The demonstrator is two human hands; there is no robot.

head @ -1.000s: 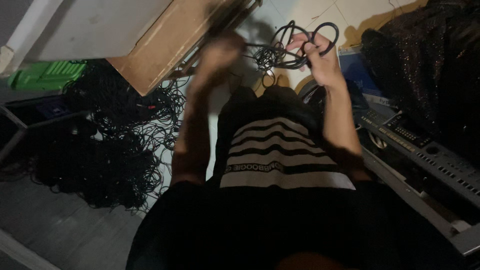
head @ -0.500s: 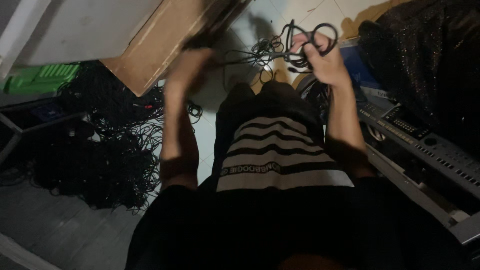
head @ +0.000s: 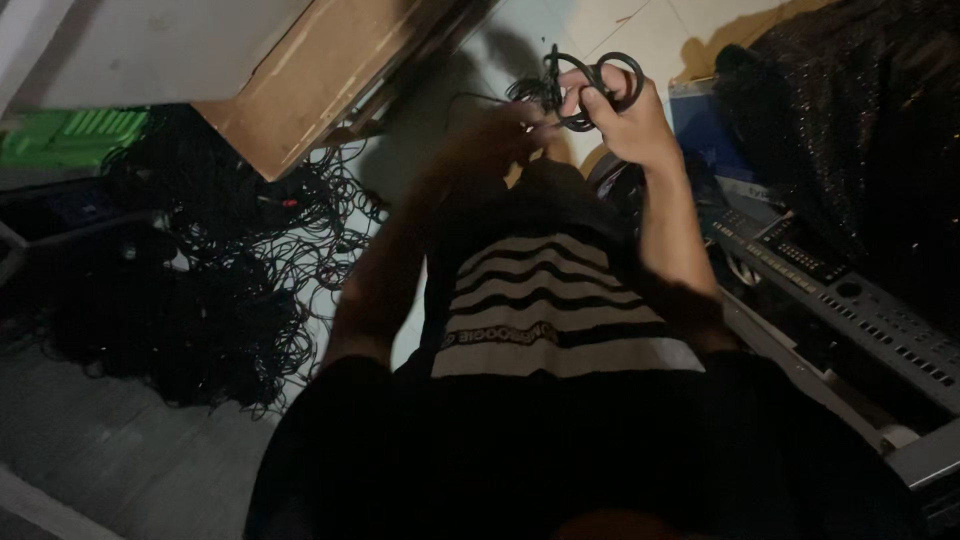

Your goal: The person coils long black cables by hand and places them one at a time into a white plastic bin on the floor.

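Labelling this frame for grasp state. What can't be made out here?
Head view only:
- left hand: motion-blurred; its grip on the black cable coil cannot be told.
- right hand: holds the coil, but the cable's ends are too small and tangled.
- cable pile: single strands lost in shadow.
- keyboard: cut off by the right edge.

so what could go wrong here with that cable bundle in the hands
The right hand pinches only a few loops of the black cable coil; the rest could spring loose and re-tangle. The left hand is blurred with motion, so a fast pull might knot the trailing strand. The cable pile on the floor beside the person could snag a dangling end.
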